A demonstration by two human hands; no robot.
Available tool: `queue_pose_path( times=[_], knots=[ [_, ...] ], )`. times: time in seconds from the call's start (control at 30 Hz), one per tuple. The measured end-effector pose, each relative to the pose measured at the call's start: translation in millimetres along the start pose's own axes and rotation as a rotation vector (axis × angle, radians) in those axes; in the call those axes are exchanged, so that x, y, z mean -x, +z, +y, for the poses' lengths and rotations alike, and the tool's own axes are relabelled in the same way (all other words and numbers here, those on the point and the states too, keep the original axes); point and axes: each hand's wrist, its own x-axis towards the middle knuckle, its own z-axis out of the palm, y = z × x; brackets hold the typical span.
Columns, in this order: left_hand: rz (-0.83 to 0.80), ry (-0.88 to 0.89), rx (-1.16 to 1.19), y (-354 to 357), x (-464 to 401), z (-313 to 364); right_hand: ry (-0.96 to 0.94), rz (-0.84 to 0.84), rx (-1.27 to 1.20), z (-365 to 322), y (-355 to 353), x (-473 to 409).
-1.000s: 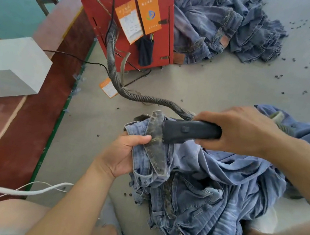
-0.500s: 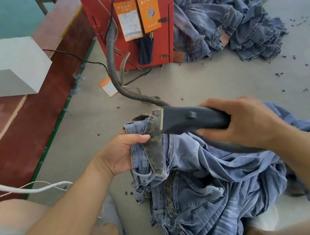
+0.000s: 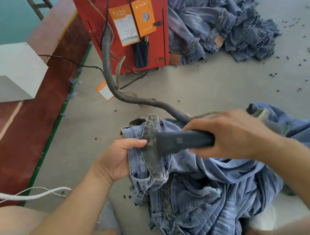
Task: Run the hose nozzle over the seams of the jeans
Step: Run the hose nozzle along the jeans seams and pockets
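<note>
- The jeans (image 3: 208, 201) lay bunched on the grey floor (image 3: 204, 88), their dark waistband seam (image 3: 151, 147) raised.
- The left hand (image 3: 120, 158) gripped the denim beside that seam.
- The right hand (image 3: 233, 137) held the black hose nozzle (image 3: 178, 141), its mouth touching the seam.
- A ribbed hose (image 3: 114, 89) ran to a red machine (image 3: 121, 11).

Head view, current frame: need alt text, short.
A person's right hand grips a dark hose nozzle, its wide mouth against a seam of jeans that the left hand holds bunched up. A ribbed hose runs to a red machine on the grey floor, beside more jeans.
</note>
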Motion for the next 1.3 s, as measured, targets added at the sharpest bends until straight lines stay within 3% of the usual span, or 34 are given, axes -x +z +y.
queue_pose_path(
  times=[0.07,0.2,0.3,0.4,0.57,0.77,0.87,0.97,1.07,1.17,1.3],
  knots=[
    [-0.011,-0.032,-0.028,3,0,-3,-0.048,0.016,-0.122,-12,10,-6],
    [-0.020,-0.031,-0.038,-4,1,-4,0.145,0.169,-0.308,12,-2,-15],
    [-0.042,-0.035,-0.013,-7,5,-4,0.232,0.070,-0.301,37,-7,-13],
    [-0.030,-0.060,-0.049,-7,6,-4,0.194,-0.007,-0.338,31,7,-19],
    [-0.017,-0.061,-0.080,-8,8,-2,0.188,0.168,-0.479,26,4,-30],
    [-0.020,-0.068,-0.070,-14,8,-2,0.216,-0.086,-0.426,25,1,-16],
    [-0.001,-0.072,-0.080,-17,8,-2,0.188,0.102,-0.467,10,15,-27],
    [0.001,0.003,0.023,-26,11,4,0.254,0.241,-0.503,24,5,-28],
    [0.068,0.199,0.141,-37,15,14,0.311,0.046,-0.342,46,-2,-14],
    [0.071,0.254,0.175,-40,15,16,0.332,-0.086,-0.256,37,9,-12],
    [0.068,0.229,0.166,-36,12,11,0.186,0.095,-0.420,8,17,-25]
  ],
)
